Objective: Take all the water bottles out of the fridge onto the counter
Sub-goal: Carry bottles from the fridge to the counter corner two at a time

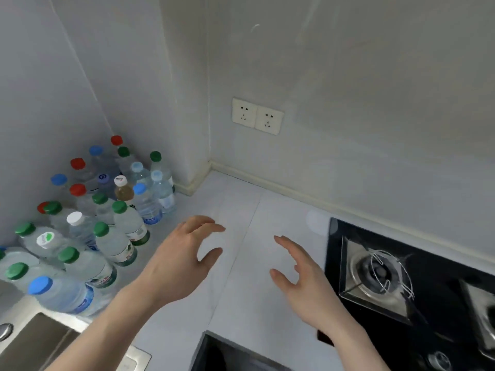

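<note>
A home kitchen: a pale worktop (241, 210) runs between a steel sink (40, 336) and a black glass gas hob (401, 277), with wall sockets (257, 116) above.

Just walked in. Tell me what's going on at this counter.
A person stands at a kitchen counter with both hands out over it, holding nothing. The left hand and right hand hang open, fingers loosely spread, above bare countertop. A crowd of water bottles with green, blue, red and white caps stands upright in the left corner by the sink. A gas stove sits to the right. No fridge is in view.
</note>
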